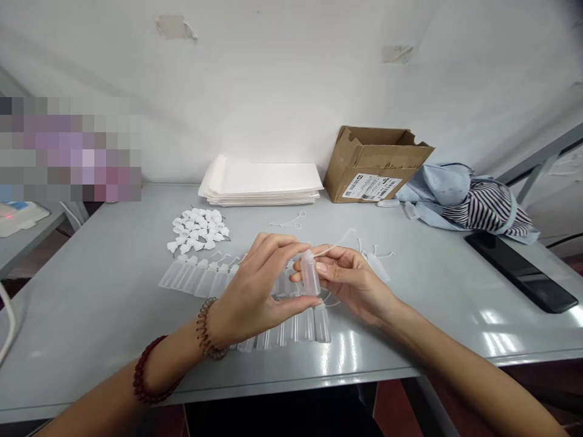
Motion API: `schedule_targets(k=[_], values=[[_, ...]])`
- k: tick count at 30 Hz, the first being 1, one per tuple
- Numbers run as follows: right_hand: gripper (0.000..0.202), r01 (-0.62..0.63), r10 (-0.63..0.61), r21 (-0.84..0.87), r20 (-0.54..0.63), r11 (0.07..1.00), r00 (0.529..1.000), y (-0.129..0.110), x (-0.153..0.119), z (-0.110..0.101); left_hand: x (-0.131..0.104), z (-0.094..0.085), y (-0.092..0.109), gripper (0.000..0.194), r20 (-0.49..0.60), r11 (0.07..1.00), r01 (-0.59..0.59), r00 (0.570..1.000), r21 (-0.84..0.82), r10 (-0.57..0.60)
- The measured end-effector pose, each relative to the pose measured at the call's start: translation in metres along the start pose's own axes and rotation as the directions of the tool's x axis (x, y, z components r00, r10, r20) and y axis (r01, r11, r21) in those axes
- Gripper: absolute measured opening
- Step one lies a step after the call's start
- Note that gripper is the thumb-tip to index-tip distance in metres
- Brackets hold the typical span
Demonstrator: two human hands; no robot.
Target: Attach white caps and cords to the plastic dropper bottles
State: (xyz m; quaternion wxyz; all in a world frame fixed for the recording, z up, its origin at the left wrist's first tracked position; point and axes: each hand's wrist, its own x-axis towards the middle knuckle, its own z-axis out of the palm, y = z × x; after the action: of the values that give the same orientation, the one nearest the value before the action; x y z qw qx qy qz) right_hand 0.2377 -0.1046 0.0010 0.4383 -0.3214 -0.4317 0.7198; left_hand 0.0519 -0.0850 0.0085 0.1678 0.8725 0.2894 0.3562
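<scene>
A small translucent plastic bottle is held nearly upright between both hands above the table. My left hand spans it, fingertips at its top and thumb at its base. My right hand pinches its right side, and a thin clear strand sticks out from its top to the upper right. Beneath and behind my left hand lie two rows of similar bottles, partly hidden by the hand. Another bottle lies behind my right hand. A pile of white caps rests at the back left.
White flat sheets are stacked by the wall, beside an open cardboard box. Farther right are blue and striped cloth and a black phone. Thin clear pieces lie on the grey table.
</scene>
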Motion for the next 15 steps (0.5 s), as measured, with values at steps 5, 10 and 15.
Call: schedule_targets(k=[5, 10, 15], values=[[0.017, -0.023, 0.026, -0.049, 0.052, 0.999, 0.998, -0.004, 0.002, -0.005, -0.001, 0.000, 0.001, 0.049, -0.029, 0.997, -0.069, 0.997, 0.045, 0.070], [0.025, -0.044, 0.078, -0.241, 0.131, 0.970, 0.988, -0.019, 0.004, -0.024, -0.002, 0.001, 0.004, 0.046, -0.041, 0.992, -0.128, 0.991, 0.015, 0.128], [0.029, 0.069, -0.027, -0.392, 0.111, 0.918, 0.993, -0.039, -0.002, -0.040, -0.005, 0.004, 0.003, 0.049, -0.021, 0.991, -0.136, 0.990, -0.012, 0.136]])
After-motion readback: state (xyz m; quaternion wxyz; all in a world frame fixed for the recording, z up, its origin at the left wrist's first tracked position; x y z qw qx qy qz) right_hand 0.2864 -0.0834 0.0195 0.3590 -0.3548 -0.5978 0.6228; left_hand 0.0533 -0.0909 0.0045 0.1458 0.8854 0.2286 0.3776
